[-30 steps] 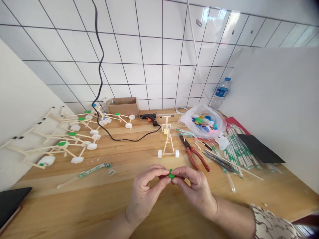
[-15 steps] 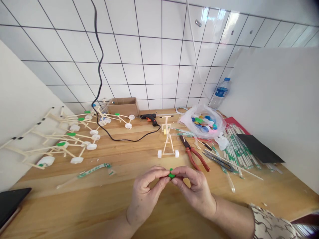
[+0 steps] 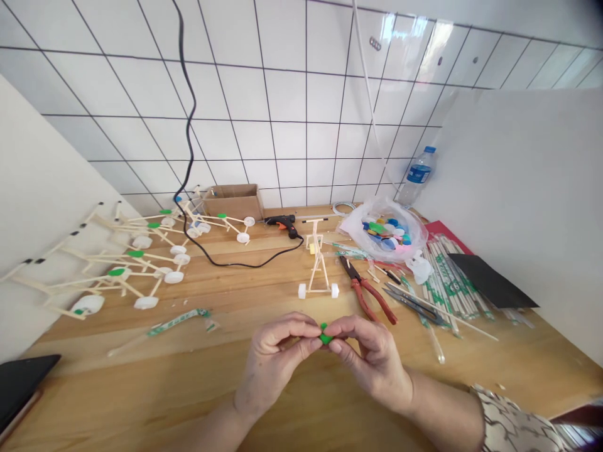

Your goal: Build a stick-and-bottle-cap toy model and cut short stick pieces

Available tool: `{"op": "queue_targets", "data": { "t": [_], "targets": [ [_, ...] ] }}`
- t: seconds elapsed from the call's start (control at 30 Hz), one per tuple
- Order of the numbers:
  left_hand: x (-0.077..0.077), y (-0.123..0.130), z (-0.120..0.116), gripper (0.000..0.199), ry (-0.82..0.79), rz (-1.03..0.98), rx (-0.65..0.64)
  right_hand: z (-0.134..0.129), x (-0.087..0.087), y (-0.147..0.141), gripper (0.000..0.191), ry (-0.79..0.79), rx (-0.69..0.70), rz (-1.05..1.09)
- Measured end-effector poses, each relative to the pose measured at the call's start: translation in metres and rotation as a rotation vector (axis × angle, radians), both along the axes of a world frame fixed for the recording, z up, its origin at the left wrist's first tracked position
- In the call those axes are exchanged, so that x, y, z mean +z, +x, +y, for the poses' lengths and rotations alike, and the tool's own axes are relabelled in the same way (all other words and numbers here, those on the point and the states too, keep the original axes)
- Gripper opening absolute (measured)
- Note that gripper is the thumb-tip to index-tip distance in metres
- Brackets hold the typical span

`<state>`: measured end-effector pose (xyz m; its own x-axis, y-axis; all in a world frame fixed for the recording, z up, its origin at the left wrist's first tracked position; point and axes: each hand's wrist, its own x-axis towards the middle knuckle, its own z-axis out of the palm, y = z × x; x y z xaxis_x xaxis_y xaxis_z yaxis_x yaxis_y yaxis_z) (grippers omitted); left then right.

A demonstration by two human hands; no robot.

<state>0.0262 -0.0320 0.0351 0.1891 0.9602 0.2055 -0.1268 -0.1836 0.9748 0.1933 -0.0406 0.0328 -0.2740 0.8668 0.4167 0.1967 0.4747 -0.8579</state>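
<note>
Green piece, red-handled pliers, dark-patterned cream sleeve

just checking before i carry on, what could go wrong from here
The small green piece pinched between the left hand and right hand could slip and drop. The stick-and-cap model just ahead might get knocked. The black cord of the glue gun could snag the other stick models.

"What's on the wooden counter?"

"A stick-built wheeled frame stands mid-counter, long-handled pliers just right of it."

"Behind them?"

"A hot glue gun beside a cardboard box, and a plastic bag of bottle caps further right."

"Left?"

"More stick frames, in a row."
</note>
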Motion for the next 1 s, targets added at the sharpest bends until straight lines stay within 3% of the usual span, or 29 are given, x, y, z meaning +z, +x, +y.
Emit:
{"op": "queue_targets", "data": {
  "t": [0.23,0.53,0.77,1.0],
  "targets": [
    [0.0,-0.002,0.0,0.012,-0.032,-0.063,-0.075,-0.001,0.001,0.0,0.01,0.015,0.026,0.017],
    [-0.004,-0.004,0.0,0.007,-0.105,-0.121,-0.16,-0.002,0.001,0.003,0.012,0.017,0.077,0.042],
    [-0.008,-0.003,0.0,0.008,-0.111,-0.072,-0.098,-0.002,-0.007,-0.002,0.015,-0.173,0.042,0.11],
    [-0.011,-0.005,0.004,0.008,-0.112,-0.07,-0.105,0.003,0.0,-0.002,0.024,-0.379,0.089,0.134]
  ]
}}
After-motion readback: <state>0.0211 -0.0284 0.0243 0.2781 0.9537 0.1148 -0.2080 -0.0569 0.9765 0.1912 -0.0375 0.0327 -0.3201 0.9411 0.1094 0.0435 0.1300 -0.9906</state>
